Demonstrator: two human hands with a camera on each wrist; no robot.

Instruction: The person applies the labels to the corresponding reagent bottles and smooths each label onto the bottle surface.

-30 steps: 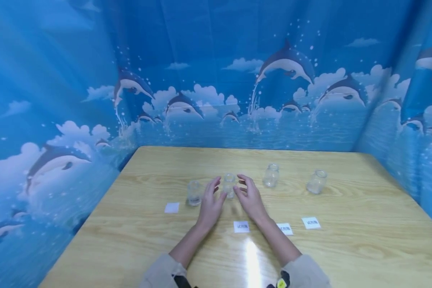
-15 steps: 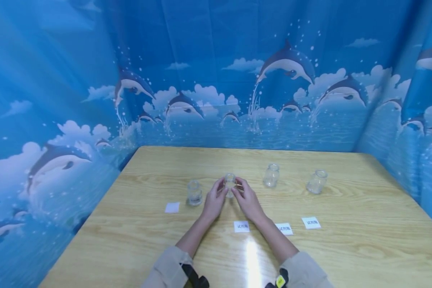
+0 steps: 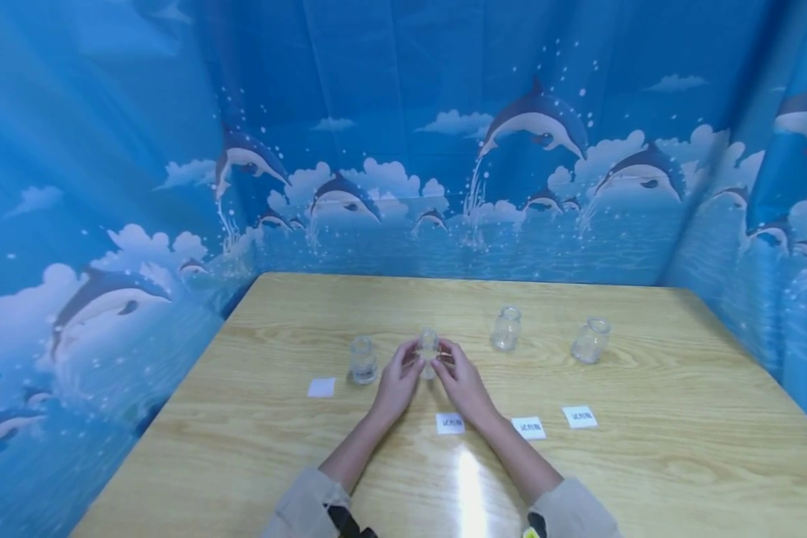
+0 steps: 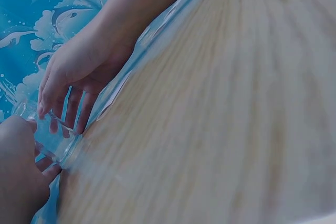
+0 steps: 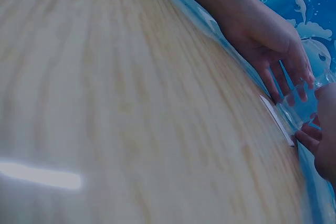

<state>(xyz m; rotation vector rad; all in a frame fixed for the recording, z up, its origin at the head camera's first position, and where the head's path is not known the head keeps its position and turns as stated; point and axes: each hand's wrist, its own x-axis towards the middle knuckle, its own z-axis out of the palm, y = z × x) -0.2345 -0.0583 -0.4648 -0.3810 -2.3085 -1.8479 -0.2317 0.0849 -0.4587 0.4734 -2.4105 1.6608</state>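
A small clear glass jar (image 3: 428, 342) is upright at mid-table, held between both hands in the head view. My left hand (image 3: 396, 379) grips its left side with curled fingers and thumb. From the right, my right hand (image 3: 462, 379) grips the same jar the same way. In the left wrist view the jar (image 4: 62, 140) shows between the two hands, its base low over the wood. The right wrist view has the jar (image 5: 298, 109) at the right edge, fingers around its sides. A white card with dark characters (image 3: 450, 424) lies on the table in front of it.
Another glass jar (image 3: 363, 362) stands just left of my left hand. Farther right are a third jar (image 3: 506, 329) and another jar (image 3: 590, 341). White cards (image 3: 321, 387), (image 3: 527, 428) and a labelled card (image 3: 580, 418) lie nearer. A blue dolphin curtain (image 3: 403, 149) borders the wooden table (image 3: 645, 478).
Both hands have come together from either side of the jar and taken hold of it. The jar has since moved slightly toward the person.
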